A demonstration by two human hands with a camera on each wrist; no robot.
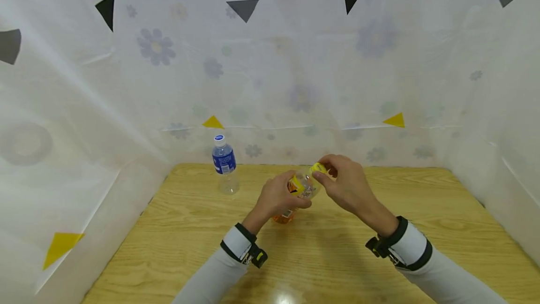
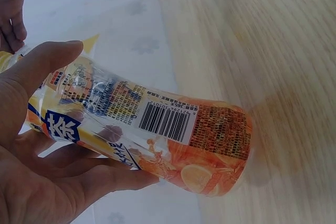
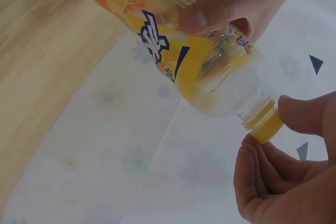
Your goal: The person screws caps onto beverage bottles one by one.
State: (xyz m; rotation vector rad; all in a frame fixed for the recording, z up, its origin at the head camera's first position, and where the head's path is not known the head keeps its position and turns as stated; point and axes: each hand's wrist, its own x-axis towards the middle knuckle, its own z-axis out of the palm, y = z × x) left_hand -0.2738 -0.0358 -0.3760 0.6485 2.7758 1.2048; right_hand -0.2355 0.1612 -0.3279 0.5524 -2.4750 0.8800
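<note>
My left hand [image 1: 278, 196] grips a clear plastic drink bottle [image 2: 131, 108] round its upper body. The bottle has an orange and yellow label with fruit pictures and a barcode, and looks empty. It is tilted, its neck up to the right in the head view and its base low over the table. With thumb and fingertips, my right hand [image 1: 348, 184] pinches the yellow cap [image 3: 266, 126] at the bottle's mouth. A yellow ring shows on the neck beside the cap. Whether the cap is loose or screwed on, I cannot tell.
A second clear bottle [image 1: 223, 161] with a blue label and white cap stands upright at the table's back left. The wood-grain table [image 1: 168, 247] is bordered by a pale flowered sheet [image 1: 270, 69] at the back and sides, with black, grey and yellow triangles on it.
</note>
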